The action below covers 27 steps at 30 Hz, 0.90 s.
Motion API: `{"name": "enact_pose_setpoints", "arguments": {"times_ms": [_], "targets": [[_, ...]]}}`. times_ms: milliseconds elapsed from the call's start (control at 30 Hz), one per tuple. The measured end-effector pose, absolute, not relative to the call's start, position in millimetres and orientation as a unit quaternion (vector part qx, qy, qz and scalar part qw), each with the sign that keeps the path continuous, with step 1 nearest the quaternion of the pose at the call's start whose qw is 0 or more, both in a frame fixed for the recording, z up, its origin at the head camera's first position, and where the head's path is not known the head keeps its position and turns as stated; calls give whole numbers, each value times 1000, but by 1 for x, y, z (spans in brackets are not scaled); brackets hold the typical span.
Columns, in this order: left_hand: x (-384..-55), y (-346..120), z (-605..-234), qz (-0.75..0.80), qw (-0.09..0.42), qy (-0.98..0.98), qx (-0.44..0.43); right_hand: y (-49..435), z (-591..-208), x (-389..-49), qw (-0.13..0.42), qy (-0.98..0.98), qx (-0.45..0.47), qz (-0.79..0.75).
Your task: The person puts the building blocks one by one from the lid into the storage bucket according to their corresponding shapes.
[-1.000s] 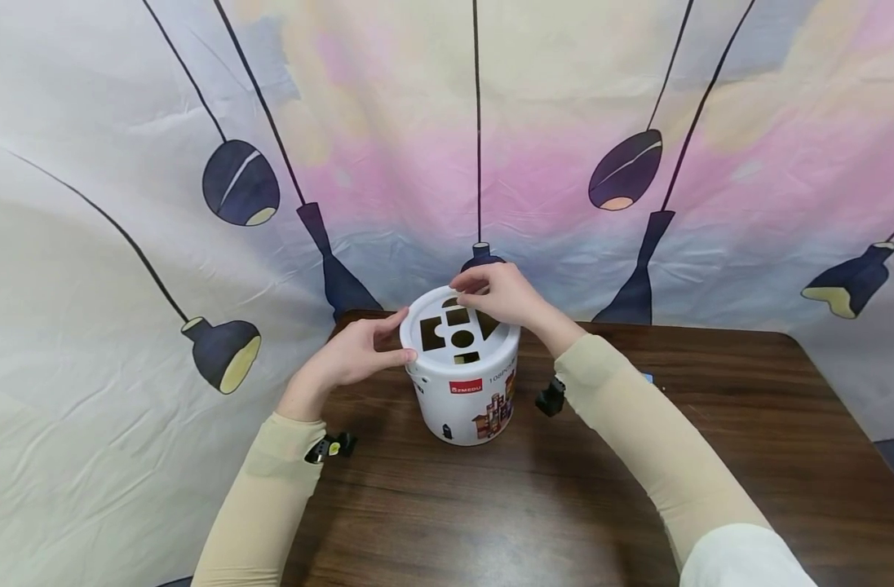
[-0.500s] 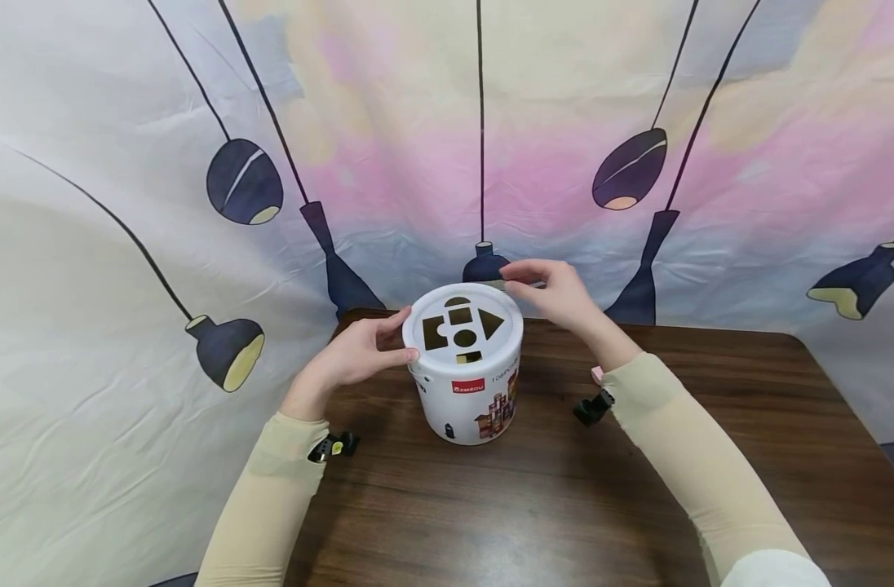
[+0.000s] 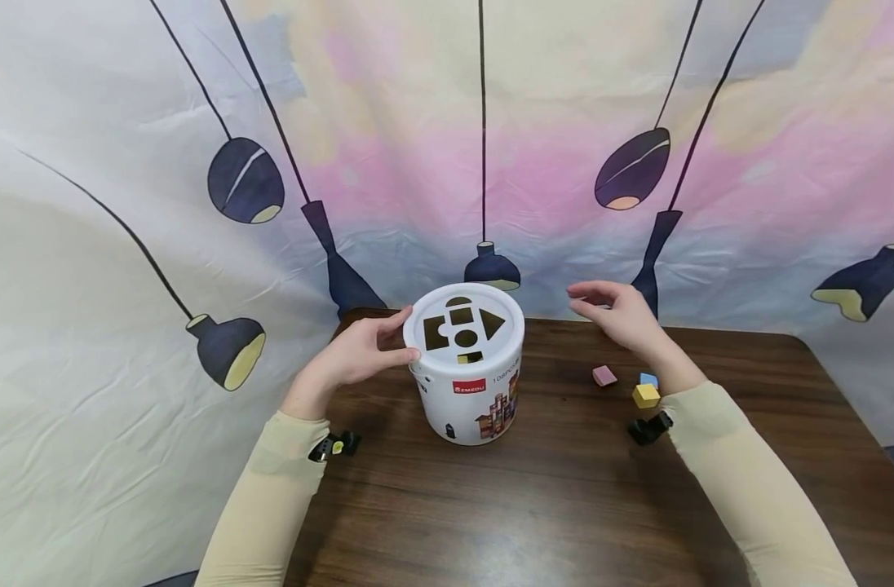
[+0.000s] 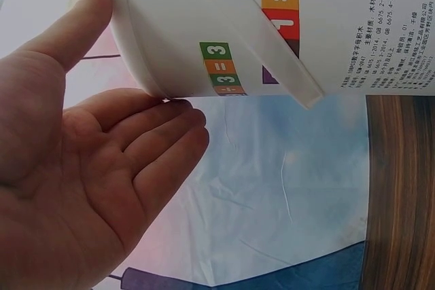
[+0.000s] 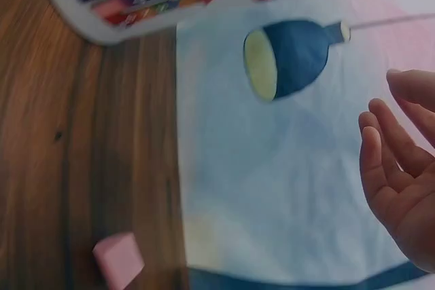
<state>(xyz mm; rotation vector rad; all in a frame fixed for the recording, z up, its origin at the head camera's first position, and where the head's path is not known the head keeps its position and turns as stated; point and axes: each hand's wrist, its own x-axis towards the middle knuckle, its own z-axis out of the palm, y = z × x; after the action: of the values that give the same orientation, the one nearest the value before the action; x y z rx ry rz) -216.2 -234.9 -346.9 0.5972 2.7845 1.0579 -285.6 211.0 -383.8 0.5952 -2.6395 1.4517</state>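
A white bucket (image 3: 467, 399) with a shape-cutout lid (image 3: 464, 328) stands on the dark wooden table (image 3: 564, 505). My left hand (image 3: 359, 352) rests against its left side. In the left wrist view its thumb (image 4: 64, 28) lies on the bucket wall (image 4: 285, 18) and the straight fingers (image 4: 160, 137) reach under the rim. My right hand (image 3: 614, 312) hovers to the right of the bucket, fingers relaxed and empty. The right wrist view shows that hand (image 5: 402, 181) holding nothing. Beneath it lie a pink block (image 3: 604, 375), a blue block (image 3: 648, 379) and a yellow block (image 3: 645, 395).
A printed cloth backdrop (image 3: 197, 122) with lamp drawings hangs right behind the table's far edge. The pink block (image 5: 119, 257) and the bucket's base (image 5: 149, 1) show in the right wrist view. Small black wrist mounts sit on both sleeves.
My right hand has left the lid and swung right, away from the bucket. The three small blocks have come into view. The left hand and bucket stayed put.
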Motion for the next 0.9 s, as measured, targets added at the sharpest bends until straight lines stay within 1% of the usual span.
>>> {"name": "enact_pose_setpoints", "arguments": {"times_ms": [433,667,900], "targets": [[-217,-234,-347,359,56,909,202,282,-438,-269,-35,-885,154,438],[-217,-233,-347,357,57,910,201,316,-466,-246,-43,-899,129,416],[-216,-235,-348,354,54,912,198,331,-482,-235,-49,-905,121,404]]}}
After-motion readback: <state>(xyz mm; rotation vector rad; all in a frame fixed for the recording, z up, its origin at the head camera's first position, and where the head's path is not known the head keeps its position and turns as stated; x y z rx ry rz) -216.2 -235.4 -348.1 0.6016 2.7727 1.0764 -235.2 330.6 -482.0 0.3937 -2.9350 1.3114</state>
